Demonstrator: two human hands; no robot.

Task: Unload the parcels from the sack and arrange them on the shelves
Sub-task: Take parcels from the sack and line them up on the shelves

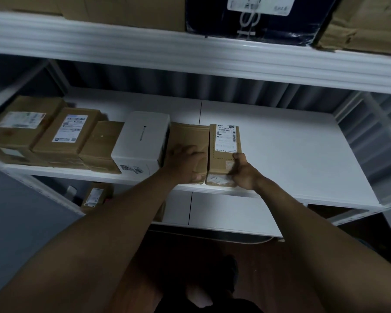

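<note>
A narrow brown parcel with a white label point(225, 143) stands at the front of the middle white shelf point(291, 154). My right hand point(243, 171) grips its near right end, thumb on top. A plain brown parcel point(189, 135) lies just left of it, touching it. My left hand point(186, 163) lies over that plain parcel's near end, fingers spread on top and the thumb down at its front edge. A white box point(142, 141) and several brown labelled parcels point(66, 132) line the shelf to the left. The sack is not in view.
The upper shelf point(190, 55) carries cardboard boxes and a dark blue package point(257, 16). A small labelled parcel point(95, 196) stands on the lower shelf point(230, 213) at left. The right half of the middle shelf is bare white board. Dark floor lies below.
</note>
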